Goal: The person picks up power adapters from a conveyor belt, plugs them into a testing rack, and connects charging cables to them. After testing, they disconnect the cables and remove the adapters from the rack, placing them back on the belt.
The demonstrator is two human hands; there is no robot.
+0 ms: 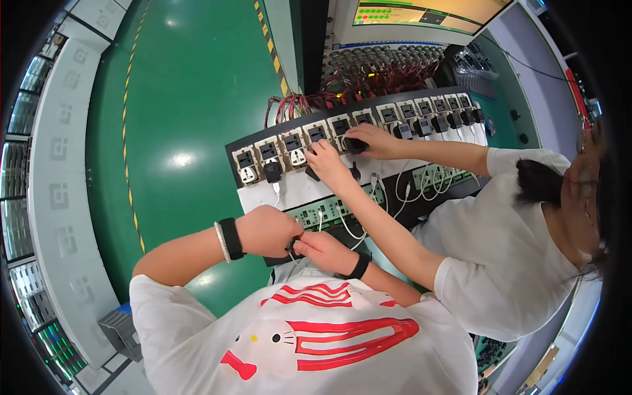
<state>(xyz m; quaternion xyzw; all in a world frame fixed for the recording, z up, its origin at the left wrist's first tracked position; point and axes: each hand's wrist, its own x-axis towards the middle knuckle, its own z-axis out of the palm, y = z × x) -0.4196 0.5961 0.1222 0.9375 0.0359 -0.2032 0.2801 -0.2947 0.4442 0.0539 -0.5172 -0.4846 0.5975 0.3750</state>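
My left hand (268, 230) and my right hand (324, 251) meet in front of the socket panel's near edge, fingers closed. Between them shows a small black piece (293, 246), pinched by both; its kind is mostly hidden by the fingers. A green circuit board strip (309, 216) with white cables lies just beyond my hands. Farther up, a black power adapter (272, 170) is plugged into the row of sockets (293, 141), a white cable (277, 195) hanging from it.
A co-worker at my right reaches across, one hand (329, 166) near the middle sockets and the other (376, 143) on a black adapter (354, 145). Several adapters (421, 126) fill the right sockets. Red wiring (388, 85) and a screen (415, 16) stand behind; green floor (184, 99) lies left.
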